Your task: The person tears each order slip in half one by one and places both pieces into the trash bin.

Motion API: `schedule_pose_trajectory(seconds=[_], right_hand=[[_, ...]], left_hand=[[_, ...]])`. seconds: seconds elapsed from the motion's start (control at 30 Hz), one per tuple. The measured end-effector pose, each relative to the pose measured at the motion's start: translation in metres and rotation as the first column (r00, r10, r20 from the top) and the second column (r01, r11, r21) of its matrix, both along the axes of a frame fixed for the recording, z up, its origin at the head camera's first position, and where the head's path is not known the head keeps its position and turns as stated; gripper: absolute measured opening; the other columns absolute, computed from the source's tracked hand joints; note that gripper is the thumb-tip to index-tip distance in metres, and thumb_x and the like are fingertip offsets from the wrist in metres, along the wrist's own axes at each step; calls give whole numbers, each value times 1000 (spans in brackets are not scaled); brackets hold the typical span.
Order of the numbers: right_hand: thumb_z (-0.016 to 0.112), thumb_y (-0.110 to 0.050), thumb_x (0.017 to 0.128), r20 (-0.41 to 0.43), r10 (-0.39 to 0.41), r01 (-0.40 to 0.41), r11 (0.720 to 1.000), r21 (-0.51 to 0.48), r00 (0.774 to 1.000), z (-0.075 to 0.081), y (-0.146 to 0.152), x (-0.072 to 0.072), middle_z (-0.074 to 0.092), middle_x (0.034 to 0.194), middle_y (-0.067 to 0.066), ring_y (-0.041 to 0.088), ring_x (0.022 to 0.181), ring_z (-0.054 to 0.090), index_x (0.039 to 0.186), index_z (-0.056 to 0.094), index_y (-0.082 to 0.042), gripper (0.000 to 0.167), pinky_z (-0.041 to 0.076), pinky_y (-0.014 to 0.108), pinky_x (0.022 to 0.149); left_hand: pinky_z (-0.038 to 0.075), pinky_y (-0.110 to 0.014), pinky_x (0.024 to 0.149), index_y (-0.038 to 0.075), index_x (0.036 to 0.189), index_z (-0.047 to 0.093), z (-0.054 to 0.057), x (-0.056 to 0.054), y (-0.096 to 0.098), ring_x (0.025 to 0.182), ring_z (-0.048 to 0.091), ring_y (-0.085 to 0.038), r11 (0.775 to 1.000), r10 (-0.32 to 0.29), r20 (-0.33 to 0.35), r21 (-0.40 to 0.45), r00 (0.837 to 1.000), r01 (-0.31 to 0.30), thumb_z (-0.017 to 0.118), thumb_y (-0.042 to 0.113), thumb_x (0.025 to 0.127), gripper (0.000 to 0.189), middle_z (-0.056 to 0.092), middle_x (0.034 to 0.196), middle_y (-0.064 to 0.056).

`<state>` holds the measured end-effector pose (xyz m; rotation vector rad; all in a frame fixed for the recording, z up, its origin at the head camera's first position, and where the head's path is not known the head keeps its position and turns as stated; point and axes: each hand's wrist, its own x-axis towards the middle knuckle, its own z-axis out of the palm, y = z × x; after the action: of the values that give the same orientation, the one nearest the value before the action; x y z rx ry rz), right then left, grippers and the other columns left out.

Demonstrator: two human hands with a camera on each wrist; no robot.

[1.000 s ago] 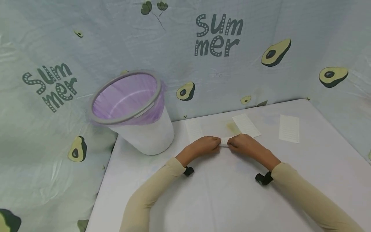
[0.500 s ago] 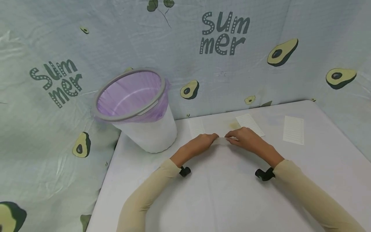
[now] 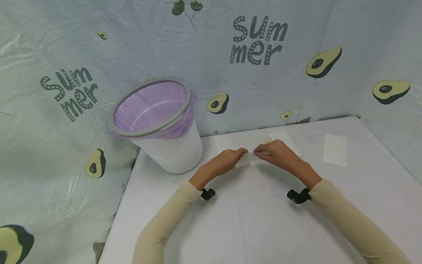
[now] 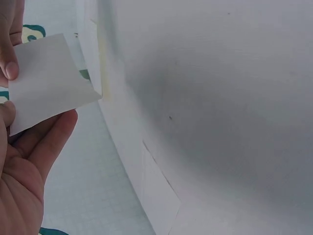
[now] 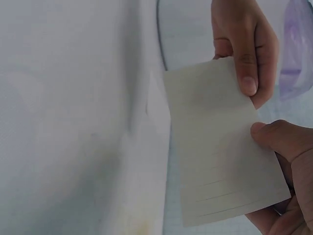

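Both hands hold one small sheet of lined paper [image 5: 215, 147] between them, above the table. My left hand [image 3: 224, 162] pinches its left part, thumb on the face in the right wrist view. My right hand [image 3: 280, 156] pinches the right part, its thumb [image 5: 274, 134] pressing near the long edge. Printed lines show on the face turned to the right wrist camera. In the left wrist view the sheet [image 4: 46, 81] looks plain and slightly bent at one corner. Only a narrow strip of it is visible in the head view.
A white bin [image 3: 174, 154] with a purple liner and grey rim stands at the back left. Three paper sheets lie on the white table [image 3: 263, 220]: one left [image 3: 225, 141], one tilted behind my right hand [image 3: 288, 142], one right [image 3: 334, 149]. An avocado-print cloth [image 3: 197, 66] hangs behind.
Both hands have risen from near the tabletop and moved slightly toward the back, lifting the sheet. My right fingers have changed from a closed-looking grasp to a fingertip pinch. The head view has shifted slightly.
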<state>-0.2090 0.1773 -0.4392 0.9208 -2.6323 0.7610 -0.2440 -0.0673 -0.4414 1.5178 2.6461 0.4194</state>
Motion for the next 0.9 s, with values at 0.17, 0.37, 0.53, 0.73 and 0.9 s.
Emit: schedule_pose_trajectory(seconds=[0.17, 0.37, 0.53, 0.73, 0.9], right_hand=[[77, -6, 90, -25, 15, -17, 999, -50, 1000, 7, -3, 0, 78, 90, 6, 17, 75, 73, 99, 80, -3, 9, 58, 34, 64], [77, -6, 90, -8, 2, -3, 998, -69, 1000, 14, -5, -1, 78, 91, 6, 17, 75, 73, 99, 80, -3, 10, 58, 33, 64], [76, -6, 91, 4, 6, -5, 997, -81, 1000, 18, -7, -1, 78, 92, 6, 16, 75, 73, 100, 80, -4, 10, 58, 33, 64], [75, -5, 91, 30, 20, -16, 991, -136, 999, 21, -10, 0, 78, 95, 6, 16, 79, 73, 103, 80, -5, 12, 58, 32, 66], [75, -6, 92, 7, 32, -30, 982, -184, 999, 22, -14, 0, 78, 97, 4, 16, 81, 73, 104, 80, -8, 13, 57, 32, 66]], left_hand=[[51, -28, 71, 0, 138, 52, 5, 0, -4, 68, 58, -12, 999, 4, 40, 36, 999, -5, 39, 15, 112, 32, 71, 87, -14], [45, -25, 63, 2, 137, 53, 10, 1, -6, 58, 45, -10, 994, 7, 57, 104, 998, -13, 43, 12, 111, 30, 58, 69, -4], [44, -24, 65, 4, 137, 54, 12, 2, -7, 59, 46, -9, 980, 22, 118, 195, 993, -45, 44, 16, 111, 30, 57, 72, -5], [54, -25, 91, 6, 123, 68, 10, 4, -5, 102, 70, -13, 898, 50, 142, 426, 989, -106, 57, 19, 106, 24, 74, 116, -9], [54, -22, 86, 6, 108, 75, 10, 7, -2, 97, 71, -12, 798, 90, 139, 582, 986, -155, 66, 15, 101, 15, 76, 105, -6]])
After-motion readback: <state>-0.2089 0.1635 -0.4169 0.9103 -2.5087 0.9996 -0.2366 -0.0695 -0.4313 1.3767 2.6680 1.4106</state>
